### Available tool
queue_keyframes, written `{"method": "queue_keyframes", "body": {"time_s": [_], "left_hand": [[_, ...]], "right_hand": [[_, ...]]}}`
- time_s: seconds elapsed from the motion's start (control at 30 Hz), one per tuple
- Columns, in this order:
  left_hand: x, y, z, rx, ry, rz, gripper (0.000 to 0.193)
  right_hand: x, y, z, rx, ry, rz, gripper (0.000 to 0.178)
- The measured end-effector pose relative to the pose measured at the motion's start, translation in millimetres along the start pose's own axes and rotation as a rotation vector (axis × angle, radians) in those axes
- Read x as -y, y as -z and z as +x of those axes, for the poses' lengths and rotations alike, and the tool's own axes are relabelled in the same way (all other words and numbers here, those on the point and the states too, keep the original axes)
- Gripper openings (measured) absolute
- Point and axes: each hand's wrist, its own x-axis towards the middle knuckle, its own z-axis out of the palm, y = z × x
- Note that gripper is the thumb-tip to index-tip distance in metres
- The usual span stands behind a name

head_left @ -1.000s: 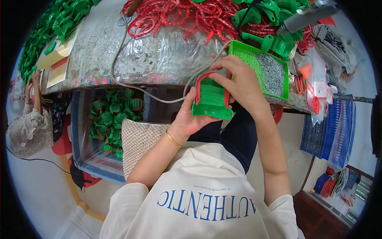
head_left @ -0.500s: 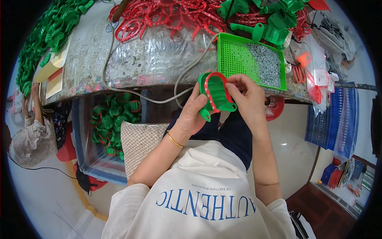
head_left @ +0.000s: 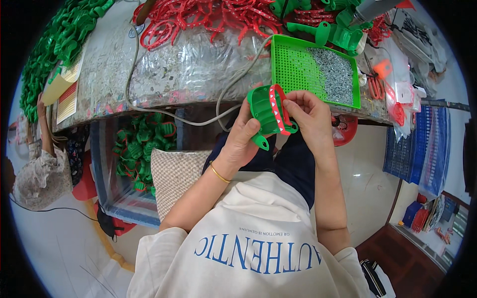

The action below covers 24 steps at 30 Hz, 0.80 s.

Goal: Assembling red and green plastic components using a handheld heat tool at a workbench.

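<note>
In front of my lap, my left hand (head_left: 242,139) is closed around a hollow green plastic jaw-shaped piece (head_left: 260,107) with rounded tabs. A curved red strip (head_left: 277,105) with white teeth runs along its open edge. From the other side, my right hand (head_left: 314,118) pinches the red strip between thumb and fingers. Just beyond my hands, a bright green perforated tray (head_left: 293,67) lies on the worktable, holding a heap of small silvery metal parts (head_left: 335,74), probably screws.
Red toothed strips (head_left: 213,17) and green plastic parts (head_left: 62,42) are piled on the plastic-covered table (head_left: 169,74). A grey cord (head_left: 130,84) loops over its edge. Below left, a bin (head_left: 112,201) holds green-and-red pieces. Another person (head_left: 42,174) sits at far left.
The green piece has been turned in my hands, so its side and the row of teeth now face up. A grey cylindrical object has appeared at the top right.
</note>
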Motion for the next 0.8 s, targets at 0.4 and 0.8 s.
{"method": "queue_keyframes", "body": {"time_s": [0.4,0.8], "left_hand": [[-1.0,-2.2,-2.8,-0.057,-0.025,0.012,0.099],[2.5,-0.6,-1.0,-0.112,-0.030,0.174,0.093]], "right_hand": [[-1.3,-13.9,-6.6,-0.110,0.128,-0.187,0.012],[-8.1,-17.0,-8.5,-0.143,0.134,-0.254,0.011]]}}
